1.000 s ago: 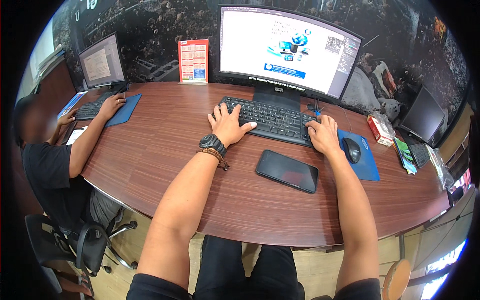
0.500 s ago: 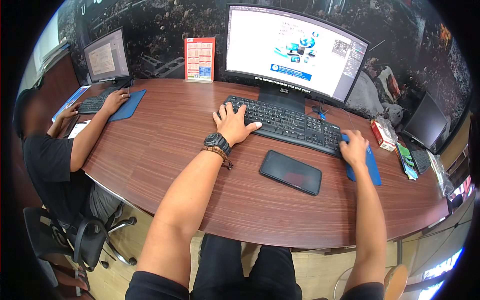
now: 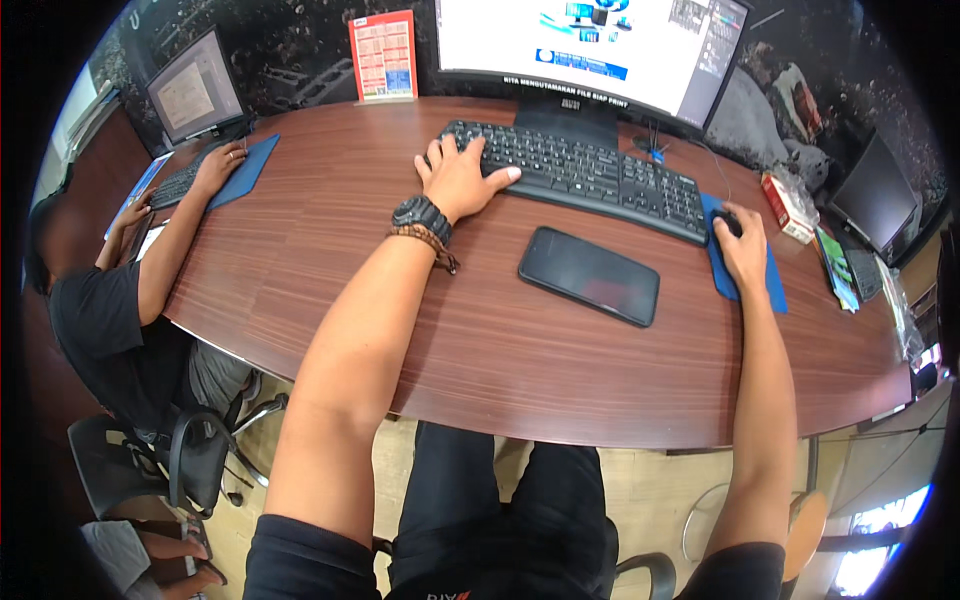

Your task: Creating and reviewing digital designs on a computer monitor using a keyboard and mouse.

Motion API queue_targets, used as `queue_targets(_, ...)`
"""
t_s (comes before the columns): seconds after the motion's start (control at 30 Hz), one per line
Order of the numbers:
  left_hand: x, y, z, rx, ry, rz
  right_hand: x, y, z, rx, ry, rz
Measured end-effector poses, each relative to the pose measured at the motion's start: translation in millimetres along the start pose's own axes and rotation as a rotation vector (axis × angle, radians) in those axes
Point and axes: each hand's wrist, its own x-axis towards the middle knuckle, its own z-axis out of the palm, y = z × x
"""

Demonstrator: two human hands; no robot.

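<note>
From afar I saw the left hand (image 3: 455, 185) near twelve o'clock, fingers spread over the left end of the black keyboard (image 3: 590, 175), grasping nothing. The dark phone (image 3: 590, 275) lay untouched between two and three. Farther out that way, the right hand (image 3: 742, 250) had left the keyboard and loosely cupped the black mouse (image 3: 731, 224), so work shifted from keys alone to keys plus pointer.

Bright, fairly even indoor light covers the dark reddish-brown wood-grain counter (image 3: 600, 385), with soft shadows beside both bare forearms (image 3: 350, 350). The curved, black-framed monitor (image 3: 600, 50) glows stark white; more white patches blow out at lower right. The long black plastic keyboard (image 3: 580, 175) looks reasonably sharp. Fisheye distortion bows the counter's front edge, and black vignetting swallows the corners.
</note>
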Motion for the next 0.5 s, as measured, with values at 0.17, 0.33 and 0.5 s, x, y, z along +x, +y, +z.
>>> queue_targets(0.17, -2.1, -1.0, 2.9, 0.009, -0.035, -0.003, -2.4, 0.1, 5.1, -0.020, -0.030, 0.080)
queue_targets(0.33, -1.3, -0.2, 0.8, 0.005, -0.048, -0.006, 0.3, 6.5, 5.3, -0.063, -0.034, 0.071)
queue_targets(0.5, -0.7, -0.3, 2.2, 0.019, -0.055, -0.003, -2.5, 2.9, 3.9, -0.030, -0.047, 0.072)
